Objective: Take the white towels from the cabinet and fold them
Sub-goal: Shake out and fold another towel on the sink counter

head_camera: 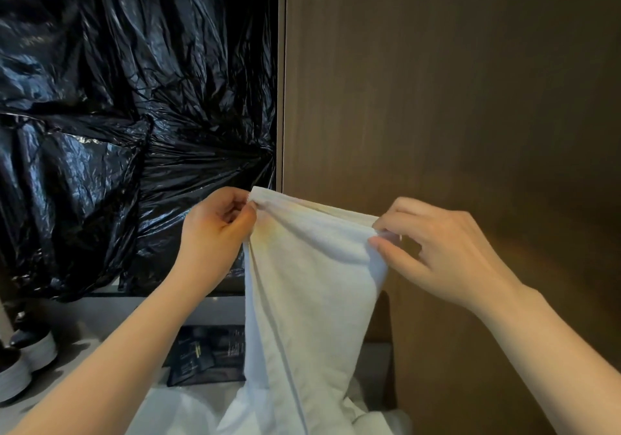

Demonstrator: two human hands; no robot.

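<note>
The white towel (302, 283) hangs between both raised hands: the left hand (215, 229) pinches its upper left corner, the right hand (437, 250) pinches its upper right corner

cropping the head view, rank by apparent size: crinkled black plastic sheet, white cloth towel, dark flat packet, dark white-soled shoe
black plastic sheet
white towel
dark packet and white-soled shoe: too alike to rank

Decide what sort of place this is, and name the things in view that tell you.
Probably a wardrobe or storage corner of a home or hotel room: a tall dark wood cabinet panel, shoes on a low surface to its left, and a white towel held up in front.
</note>
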